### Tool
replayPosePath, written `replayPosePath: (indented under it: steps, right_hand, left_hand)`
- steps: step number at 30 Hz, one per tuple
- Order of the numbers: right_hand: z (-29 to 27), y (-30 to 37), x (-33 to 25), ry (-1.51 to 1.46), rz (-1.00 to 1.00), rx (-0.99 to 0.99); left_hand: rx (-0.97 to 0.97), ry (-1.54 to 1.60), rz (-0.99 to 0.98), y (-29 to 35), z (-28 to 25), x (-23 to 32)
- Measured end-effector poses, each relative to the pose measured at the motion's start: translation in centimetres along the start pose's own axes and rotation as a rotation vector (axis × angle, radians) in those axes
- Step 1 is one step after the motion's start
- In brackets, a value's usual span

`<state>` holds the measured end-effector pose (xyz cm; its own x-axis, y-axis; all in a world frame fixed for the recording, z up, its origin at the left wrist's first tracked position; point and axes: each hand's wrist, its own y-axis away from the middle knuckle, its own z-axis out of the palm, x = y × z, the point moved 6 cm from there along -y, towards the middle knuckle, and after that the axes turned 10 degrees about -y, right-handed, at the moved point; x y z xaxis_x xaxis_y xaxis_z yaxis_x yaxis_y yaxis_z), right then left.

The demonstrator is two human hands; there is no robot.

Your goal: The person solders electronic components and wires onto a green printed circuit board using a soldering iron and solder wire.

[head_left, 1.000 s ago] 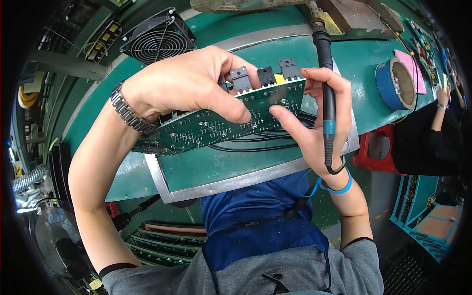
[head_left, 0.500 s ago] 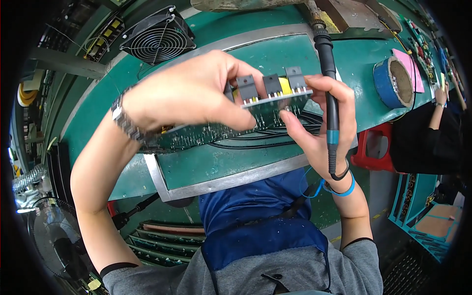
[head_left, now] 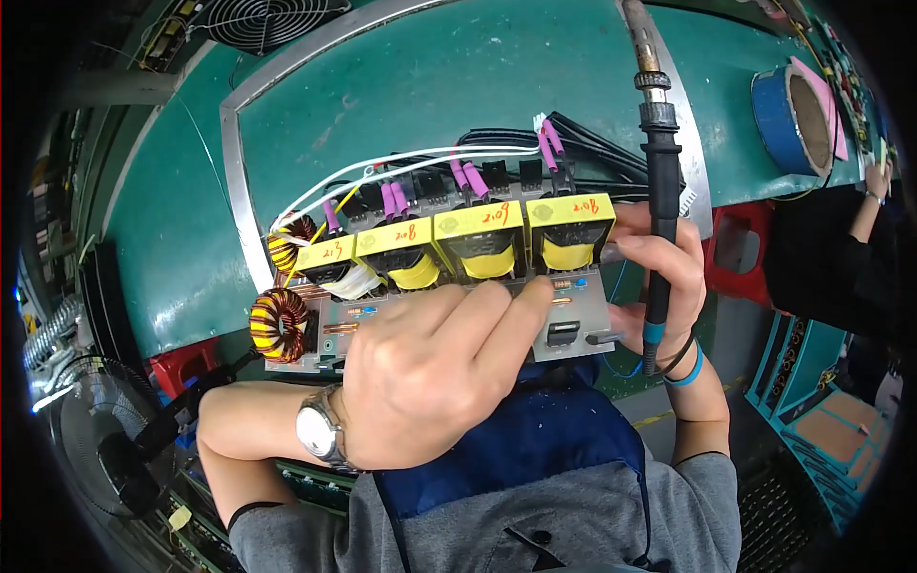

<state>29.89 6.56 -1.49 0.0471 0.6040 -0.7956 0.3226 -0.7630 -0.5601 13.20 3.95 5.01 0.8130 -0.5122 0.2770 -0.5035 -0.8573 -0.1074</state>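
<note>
A circuit board is held up in front of me, component side showing. Along it stand several yellow-topped transformers, with wire-wound toroid coils at the left end. My left hand lies over the near part of the board, fingers bent and close together, tips at the transformers' bases; its thumb and anything pinched are hidden. My right hand grips the board's right end. A soldering iron also sits in that hand, its metal end pointing away from me. White wires and purple-sleeved leads rise behind the transformers.
The green bench carries a metal frame strip and bundled black cables. A blue-sided roll stands at right. A black fan is at the far left. Another person's arm shows at far right.
The board has turned from its pin-covered underside to its component side and come nearer. My left hand has moved from the board's far side to its near part. The soldering iron stays in my right hand.
</note>
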Motion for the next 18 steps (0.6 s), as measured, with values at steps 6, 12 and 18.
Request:
replayPosePath:
  steps: [6,12,18]
  right_hand:
    - [0.4,0.7,-0.6,0.059,-0.012,-0.087]
    - [0.2,1.5,-0.4,0.041,0.007,-0.076]
    - [-0.5,1.6,-0.2,0.053,0.041,-0.068]
  left_hand:
    - [0.018,-0.117,0.017,2.0,1.3,1.0]
    - [0.142,-0.232,0.085,2.6,2.2,1.3]
    - [0.163,-0.255,0.111,2.5,2.6,1.3]
